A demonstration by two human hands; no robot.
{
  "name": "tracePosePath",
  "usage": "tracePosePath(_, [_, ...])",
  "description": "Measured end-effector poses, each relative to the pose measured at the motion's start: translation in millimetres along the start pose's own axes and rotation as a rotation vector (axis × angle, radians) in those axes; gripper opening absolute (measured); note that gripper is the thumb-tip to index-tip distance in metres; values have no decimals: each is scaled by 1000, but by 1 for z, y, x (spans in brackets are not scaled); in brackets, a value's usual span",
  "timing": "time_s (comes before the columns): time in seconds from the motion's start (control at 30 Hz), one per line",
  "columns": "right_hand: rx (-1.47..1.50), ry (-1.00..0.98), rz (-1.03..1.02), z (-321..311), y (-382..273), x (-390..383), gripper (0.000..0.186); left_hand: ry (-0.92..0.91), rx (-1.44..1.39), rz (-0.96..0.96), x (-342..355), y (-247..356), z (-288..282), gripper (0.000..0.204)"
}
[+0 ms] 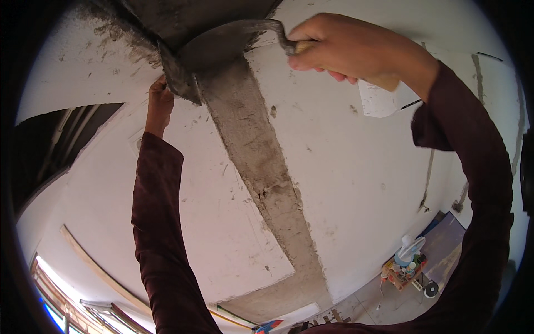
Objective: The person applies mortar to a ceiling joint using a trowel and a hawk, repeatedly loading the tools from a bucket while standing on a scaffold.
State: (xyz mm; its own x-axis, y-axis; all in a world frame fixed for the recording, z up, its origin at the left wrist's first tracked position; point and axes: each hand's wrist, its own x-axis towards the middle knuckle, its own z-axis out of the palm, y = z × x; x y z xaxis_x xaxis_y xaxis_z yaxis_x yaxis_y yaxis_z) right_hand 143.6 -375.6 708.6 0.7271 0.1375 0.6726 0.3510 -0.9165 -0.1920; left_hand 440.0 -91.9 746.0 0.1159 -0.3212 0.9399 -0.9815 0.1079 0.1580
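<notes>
Raised high, my right hand (361, 50) is wrapped round the wooden handle of a trowel (231, 38). The trowel's broad blade lies against dark, wet-looking mortar (178, 19) at the top of the wall. My left hand (159, 106) is also up, its fingers closed at the lower edge of a dark, mortar-smeared flat piece (179, 80), just left of the blade. What that piece is, I cannot tell. Below the blade a rough grey-brown mortar strip (256, 145) runs down the white wall.
At left a dark opening (61, 139) shows pipes inside. A sheet of paper (381, 100) is on the wall, right of the strip. Low on the right, a small wooden stand (400, 275) carries a fan (409, 250) and clutter. A long wooden strip (103, 273) leans at lower left.
</notes>
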Motion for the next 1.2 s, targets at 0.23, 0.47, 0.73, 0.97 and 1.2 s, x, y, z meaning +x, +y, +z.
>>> tracePosePath(0.23, [-259, 52, -271, 69, 101, 52, 25, 41, 43, -16, 2, -2, 12, 13])
tracePosePath(0.47, [-361, 9, -296, 125, 40, 85, 27, 82, 33, -102, 1, -8, 2, 15])
tracePosePath(0.73, [-168, 79, -217, 109, -18, 69, 17, -5, 43, -58, 3, -5, -7, 29])
tracePosePath(0.97, [-182, 38, -151, 80, -29, 42, 14, 2, 75, -117, 5, -4, -4, 24])
tracePosePath(1.2, [-279, 69, -158, 36, -40, 4, 21, 26, 95, -174, 2, 9, 8, 23])
